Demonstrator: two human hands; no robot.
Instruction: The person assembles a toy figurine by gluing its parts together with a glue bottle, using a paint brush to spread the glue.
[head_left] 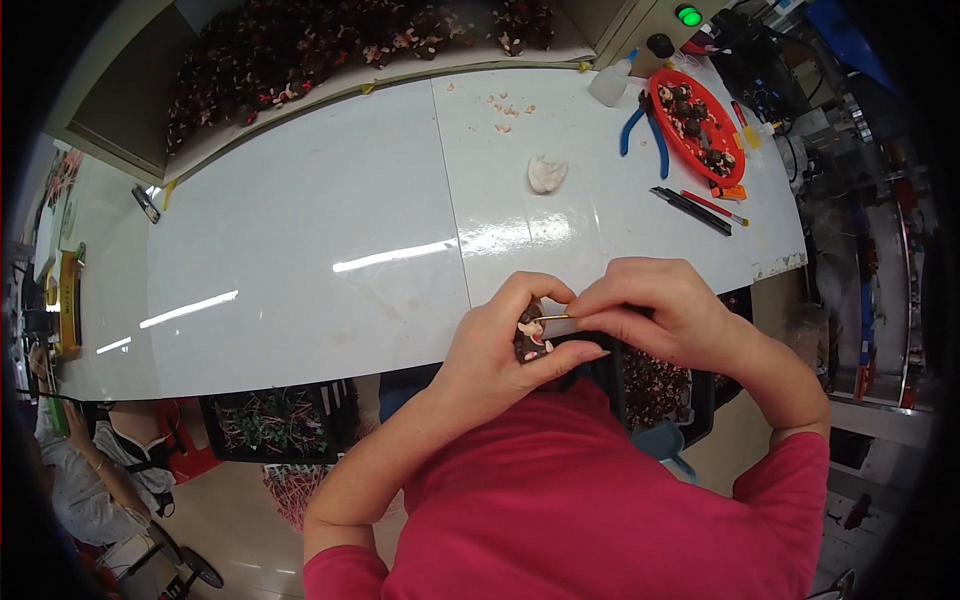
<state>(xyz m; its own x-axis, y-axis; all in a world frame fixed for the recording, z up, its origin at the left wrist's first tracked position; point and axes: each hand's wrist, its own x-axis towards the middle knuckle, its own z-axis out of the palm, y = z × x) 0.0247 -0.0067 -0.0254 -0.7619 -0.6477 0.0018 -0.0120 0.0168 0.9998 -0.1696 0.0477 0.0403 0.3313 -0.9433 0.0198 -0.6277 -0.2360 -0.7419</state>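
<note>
At the far left of the frame, another person (90,470) sits low beside the white table (300,240), and a black crate of small parts (275,422) stands under the table edge just right of them. Along the upper left, a grey tray (130,110) holds a long heap of dark figurines (330,45), which look the same kind as the one in hand, so I judge that many pieces are already gathered there, though I cannot tell which are finished. Near the lower middle, the left hand (495,350) has its fingers curled around a small dark figurine (532,338) with pink parts, thumb pressed on its lower side. The right hand (660,310) pinches a thin metal tool (556,318) between thumb and forefinger, its tip touching the top of the figurine; this piece seems to be in the middle of its work, not yet put down. Above the hands, a white lump (547,173) lies alone on the table, with small pink scraps (505,108) further up. At the upper right are a white bottle (610,83), blue pliers (645,125), a red plate (665,95) with more figurines, and black and red pens (700,208). Nothing stands between the hands and these things; a dark bin (655,385) sits below the right hand.
</note>
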